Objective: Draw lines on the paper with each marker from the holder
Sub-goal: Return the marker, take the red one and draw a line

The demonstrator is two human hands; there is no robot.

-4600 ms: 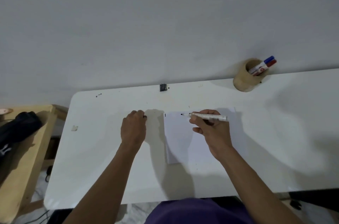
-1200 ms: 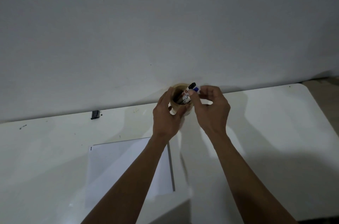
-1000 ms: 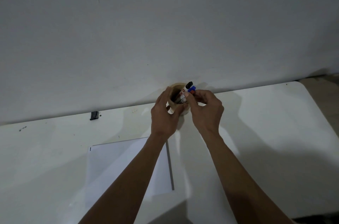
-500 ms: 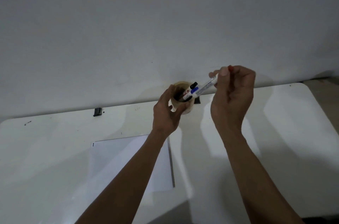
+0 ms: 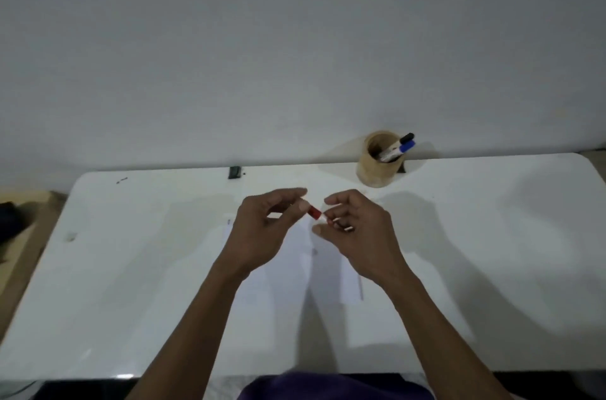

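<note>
A red-capped marker [image 5: 315,213] hangs in the air between my two hands, above the white paper [image 5: 305,265] on the table. My right hand [image 5: 357,232] grips the marker's white barrel. My left hand [image 5: 262,229] pinches the red cap with its fingertips. The cap looks seated on the marker. At the back right stands the round wooden holder [image 5: 377,167], with a black-capped marker [image 5: 406,138] and a blue-capped marker [image 5: 406,146] leaning out of it to the right.
The white table [image 5: 492,268] runs up to a plain wall. A small black object [image 5: 234,171] lies at the table's back edge. A wooden bench [image 5: 19,235] with a dark item stands to the left. A small scrap [image 5: 70,236] lies near the left edge.
My right hand pulled the red-capped marker out of the holder and brought it down over the paper. My left hand left the holder and took hold of the cap.
</note>
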